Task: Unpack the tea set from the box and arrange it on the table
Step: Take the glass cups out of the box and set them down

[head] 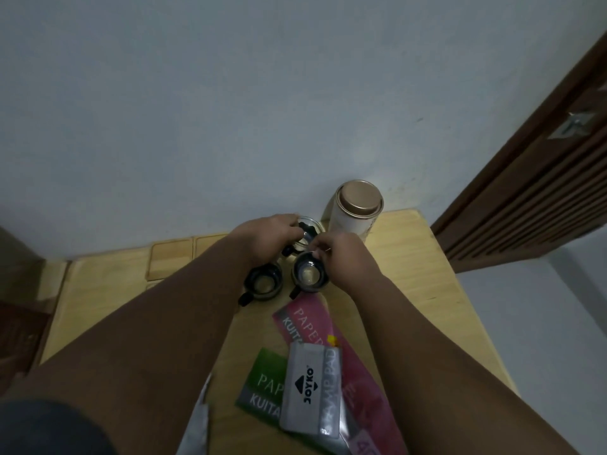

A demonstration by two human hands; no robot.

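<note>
Cup [308, 234] in left hand [262, 239], right hand [345, 261] beside

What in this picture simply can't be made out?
1. The far cup: head view, body hidden under the gripping left hand.
2. Whether the right hand pinches anything at the near cup: its fingertips are too small and dim.
3. The pink booklet: its print is partly covered by the stamp pad.
4. The grey flap: cut off by the bottom edge, so whether it is the box is unclear.
</note>
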